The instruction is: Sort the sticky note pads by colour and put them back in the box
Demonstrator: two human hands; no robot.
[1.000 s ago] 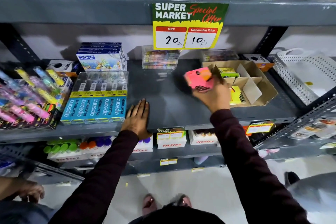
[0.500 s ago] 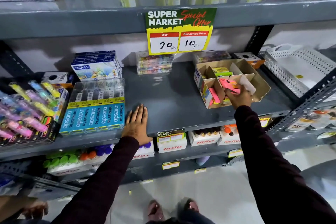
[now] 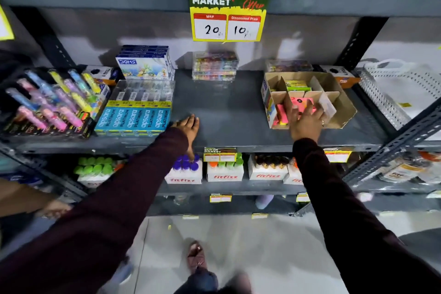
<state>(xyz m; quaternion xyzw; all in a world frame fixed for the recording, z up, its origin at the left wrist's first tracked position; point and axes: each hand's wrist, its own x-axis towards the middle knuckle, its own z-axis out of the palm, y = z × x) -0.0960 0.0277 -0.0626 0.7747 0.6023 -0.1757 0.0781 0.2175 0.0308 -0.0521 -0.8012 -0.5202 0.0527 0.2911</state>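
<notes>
Head view: right hand (image 3: 306, 122), fingers spread, presses pink sticky note pads (image 3: 301, 103) into the cardboard box's (image 3: 343, 112) front-middle compartment, grouping pinks together; left hand (image 3: 188, 126) rests flat and empty, well left of the box, apparently for balance.

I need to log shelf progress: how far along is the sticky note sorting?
Nearly done, it seems. Green pads sit in a back compartment of the cardboard box, and pink pads stand in a front one. The right hand is pressing more pink pads into the middle compartment. The left hand rests flat on the shelf, where no loose pads show.
</notes>
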